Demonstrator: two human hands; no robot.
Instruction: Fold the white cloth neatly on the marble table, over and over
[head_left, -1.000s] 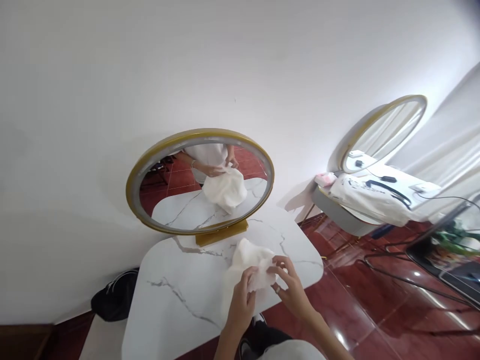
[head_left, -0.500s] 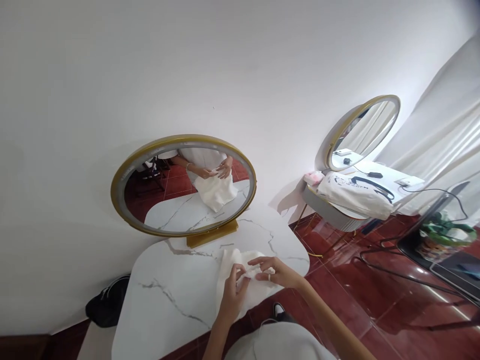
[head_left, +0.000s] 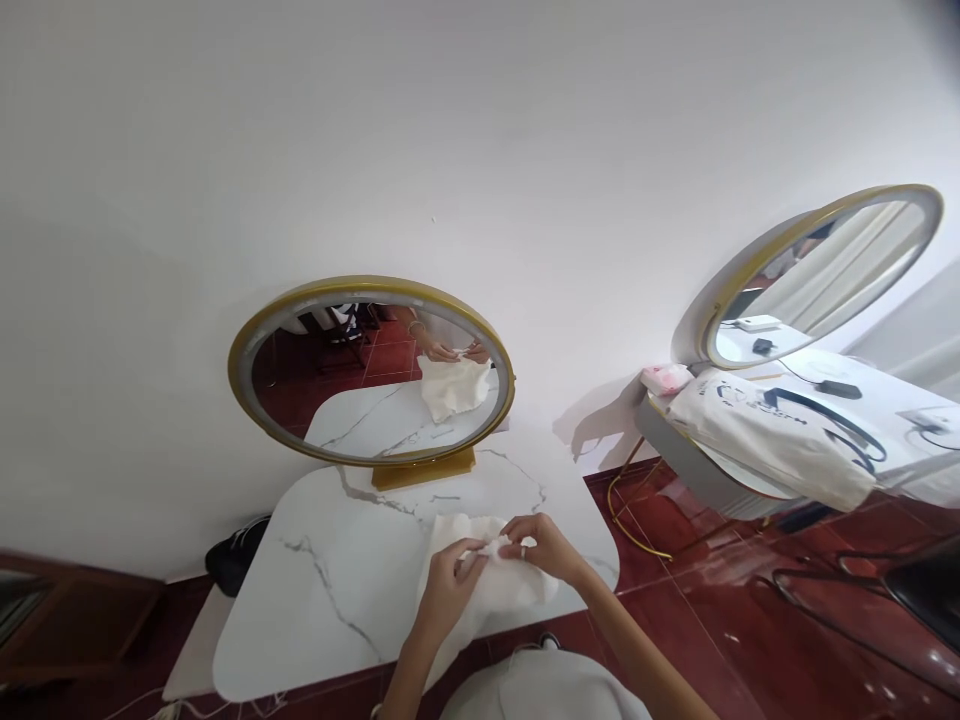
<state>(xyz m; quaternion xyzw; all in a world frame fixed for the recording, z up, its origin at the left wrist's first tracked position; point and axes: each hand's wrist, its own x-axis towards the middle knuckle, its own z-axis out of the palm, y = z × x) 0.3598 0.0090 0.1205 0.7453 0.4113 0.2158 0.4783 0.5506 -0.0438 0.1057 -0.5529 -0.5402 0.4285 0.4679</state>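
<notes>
A white cloth [head_left: 499, 590] lies over the front edge of the marble-patterned table, part of it hanging down toward my lap. My left hand [head_left: 451, 580] pinches the gathered upper part of the cloth between thumb and fingers. Close by on the right, my right hand [head_left: 536, 543], with a ring on one finger, pinches the same bunched part. A small gap separates the two hands. The round gold-framed mirror [head_left: 371, 283] behind them reflects both hands and the cloth.
The white table [head_left: 300, 610] has rounded corners. At right, a second table holds a printed white bag [head_left: 765, 430], a pink packet [head_left: 666, 378], a black adapter [head_left: 836, 389] and another mirror [head_left: 814, 225]. A black bag [head_left: 234, 560] sits left, beside the wall.
The view has shifted, so the second table appears larger and further right. My hands have drawn closer together on the cloth, and my right fingers have closed more around it.
</notes>
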